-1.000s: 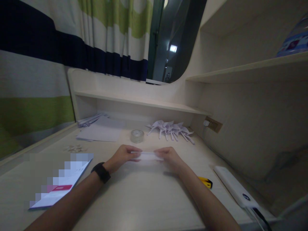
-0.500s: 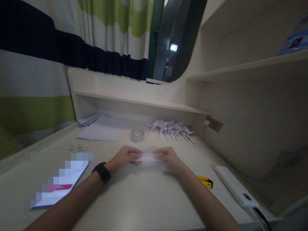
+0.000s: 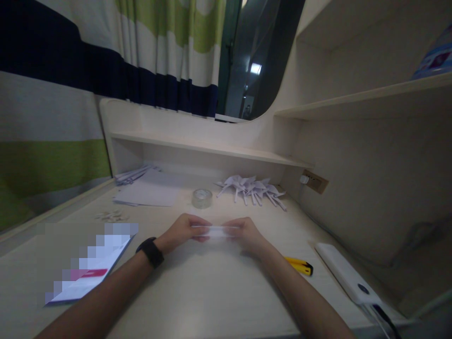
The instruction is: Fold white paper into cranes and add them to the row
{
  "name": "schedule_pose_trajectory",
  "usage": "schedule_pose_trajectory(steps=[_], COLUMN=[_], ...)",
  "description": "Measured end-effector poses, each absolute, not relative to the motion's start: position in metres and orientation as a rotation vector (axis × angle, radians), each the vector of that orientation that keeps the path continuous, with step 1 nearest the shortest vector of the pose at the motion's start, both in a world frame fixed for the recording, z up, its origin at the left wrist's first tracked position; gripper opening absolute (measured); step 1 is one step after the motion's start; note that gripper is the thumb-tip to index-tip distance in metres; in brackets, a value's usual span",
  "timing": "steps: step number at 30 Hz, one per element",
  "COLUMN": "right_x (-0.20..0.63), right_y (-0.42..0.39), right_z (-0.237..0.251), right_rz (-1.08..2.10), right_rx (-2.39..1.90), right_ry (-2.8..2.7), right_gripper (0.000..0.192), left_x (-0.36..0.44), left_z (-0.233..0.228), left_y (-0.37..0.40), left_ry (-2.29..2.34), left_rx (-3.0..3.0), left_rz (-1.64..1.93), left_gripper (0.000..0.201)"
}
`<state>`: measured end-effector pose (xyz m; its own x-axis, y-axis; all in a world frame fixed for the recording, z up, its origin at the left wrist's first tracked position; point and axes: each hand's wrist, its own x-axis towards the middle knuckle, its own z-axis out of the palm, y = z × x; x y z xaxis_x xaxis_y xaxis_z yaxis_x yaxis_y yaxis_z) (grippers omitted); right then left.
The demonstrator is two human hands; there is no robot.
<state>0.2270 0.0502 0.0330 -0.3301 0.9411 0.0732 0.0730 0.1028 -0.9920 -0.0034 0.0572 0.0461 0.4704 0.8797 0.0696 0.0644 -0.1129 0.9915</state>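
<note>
A narrow folded strip of white paper (image 3: 217, 231) stretches between my two hands, just above the desk. My left hand (image 3: 187, 231), with a black watch on the wrist, pinches its left end. The right end is pinched by my right hand (image 3: 244, 232). Both thumbs lie along the strip, and fingers hide its ends. Beyond the hands stands a roll of clear tape (image 3: 202, 198). Several white paper pinwheels (image 3: 252, 187) with rolled paper sticks lie in a heap at the back right.
White paper sheets (image 3: 150, 189) lie at back left, beside rolled papers (image 3: 136, 174). Small pale scraps (image 3: 112, 216) sit nearer, above a lit, partly blurred screen (image 3: 95, 268). A yellow cutter (image 3: 301, 266) lies by my right forearm. A white power strip (image 3: 344, 273) with cables runs along the right.
My right hand has shifted very slightly to the left along the strip. Both hands still pinch the paper, and the desk items have stayed put.
</note>
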Motion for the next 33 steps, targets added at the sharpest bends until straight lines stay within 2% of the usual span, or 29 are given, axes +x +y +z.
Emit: schedule_pose_trajectory(steps=[14,24,33], right_x=[0.226,0.225,0.224], right_y=[0.049,0.057,0.051], right_z=[0.038,0.019,0.028], right_rz=[1.221,1.391,1.446], right_rx=[-1.102,-0.972,-0.951], right_ry=[-1.641,-1.507,-1.468], right_gripper=[0.041,0.04,0.039], left_x=[-0.003,0.001,-0.004], left_z=[0.049,0.04,0.037], left_y=[0.057,0.057,0.06], left_ry=[0.904,0.846,0.837], left_rx=[1.553,1.701,1.747], left_rz=[0.806,0.797,0.816], left_gripper=[0.044,0.043,0.041])
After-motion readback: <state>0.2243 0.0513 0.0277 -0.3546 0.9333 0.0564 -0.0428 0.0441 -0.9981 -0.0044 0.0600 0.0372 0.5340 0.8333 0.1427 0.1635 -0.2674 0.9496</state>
